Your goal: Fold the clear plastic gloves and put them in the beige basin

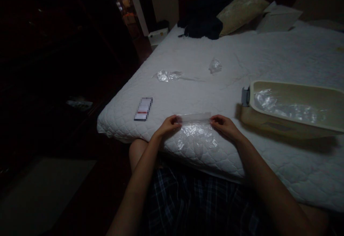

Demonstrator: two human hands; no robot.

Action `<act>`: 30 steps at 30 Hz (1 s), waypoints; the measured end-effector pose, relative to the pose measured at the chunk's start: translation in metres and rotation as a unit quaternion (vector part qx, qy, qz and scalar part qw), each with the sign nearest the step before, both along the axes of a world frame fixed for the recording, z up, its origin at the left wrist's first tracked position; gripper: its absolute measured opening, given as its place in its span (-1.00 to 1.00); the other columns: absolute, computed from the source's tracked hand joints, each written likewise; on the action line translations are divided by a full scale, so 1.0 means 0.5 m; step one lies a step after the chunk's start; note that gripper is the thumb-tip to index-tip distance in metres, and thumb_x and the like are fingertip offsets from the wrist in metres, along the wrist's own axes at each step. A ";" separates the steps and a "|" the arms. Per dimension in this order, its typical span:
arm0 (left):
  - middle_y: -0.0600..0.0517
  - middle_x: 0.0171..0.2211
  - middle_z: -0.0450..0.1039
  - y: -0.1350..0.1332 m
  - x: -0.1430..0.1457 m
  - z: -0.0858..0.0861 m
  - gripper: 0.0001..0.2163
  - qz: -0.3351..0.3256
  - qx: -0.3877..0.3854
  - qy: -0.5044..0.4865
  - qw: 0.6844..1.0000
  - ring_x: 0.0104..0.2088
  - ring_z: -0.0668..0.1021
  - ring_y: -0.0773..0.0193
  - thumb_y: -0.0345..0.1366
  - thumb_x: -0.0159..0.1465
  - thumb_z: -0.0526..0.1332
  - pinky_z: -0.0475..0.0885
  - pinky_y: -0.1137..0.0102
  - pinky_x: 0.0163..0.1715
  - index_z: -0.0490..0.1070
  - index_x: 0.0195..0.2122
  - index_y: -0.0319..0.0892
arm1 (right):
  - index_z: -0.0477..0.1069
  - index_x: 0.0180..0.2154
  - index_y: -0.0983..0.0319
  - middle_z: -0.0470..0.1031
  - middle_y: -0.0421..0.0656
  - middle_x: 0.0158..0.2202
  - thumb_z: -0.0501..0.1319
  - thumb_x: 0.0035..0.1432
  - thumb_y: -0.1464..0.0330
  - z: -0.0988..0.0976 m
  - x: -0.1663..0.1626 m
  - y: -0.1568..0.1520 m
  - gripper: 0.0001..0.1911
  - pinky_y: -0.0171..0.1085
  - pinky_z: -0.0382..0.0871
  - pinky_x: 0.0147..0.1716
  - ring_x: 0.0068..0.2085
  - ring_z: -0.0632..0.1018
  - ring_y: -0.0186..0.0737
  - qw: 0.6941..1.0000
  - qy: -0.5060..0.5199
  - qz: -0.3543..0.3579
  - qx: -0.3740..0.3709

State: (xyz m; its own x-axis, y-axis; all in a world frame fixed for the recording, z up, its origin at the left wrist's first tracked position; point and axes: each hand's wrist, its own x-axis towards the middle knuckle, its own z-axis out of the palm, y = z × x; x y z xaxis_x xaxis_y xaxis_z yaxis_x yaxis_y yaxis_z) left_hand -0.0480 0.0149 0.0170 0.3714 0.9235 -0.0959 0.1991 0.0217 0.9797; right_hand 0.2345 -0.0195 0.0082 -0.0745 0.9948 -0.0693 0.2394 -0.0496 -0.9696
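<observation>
A clear plastic bag (197, 131) lies at the near edge of the bed, its upper strip stretched flat between my two hands. My left hand (170, 125) pinches the bag's left upper corner, fingers closed. At the right upper corner, my right hand (223, 125) grips the plastic between thumb and fingers. The lower part of the bag is crinkled and shiny against the quilted cover. To the left of my left hand rests a phone (143, 109) with a blurred screen.
A beige plastic bin (279, 123) with a grey latch stands on the bed (188, 96) at right, with clear plastic inside. Crumpled plastic pieces (167, 75) and another crumpled wrapper (215, 66) lie farther back. A pillow (243, 12) and dark clothing (204, 24) are at the far end.
</observation>
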 end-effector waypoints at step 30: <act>0.05 -0.38 0.30 -0.009 0.013 -0.020 -0.89 0.063 0.157 0.065 0.983 -0.35 0.40 0.36 -0.48 -0.02 0.14 0.28 0.48 -0.36 0.42 -0.50 -0.21 | 0.36 -0.45 0.23 0.39 -0.19 -0.50 0.20 -0.10 0.33 -0.006 -0.004 -0.002 -0.88 -0.27 0.26 -0.43 -0.46 0.39 -0.28 0.995 -0.052 -0.038 0.073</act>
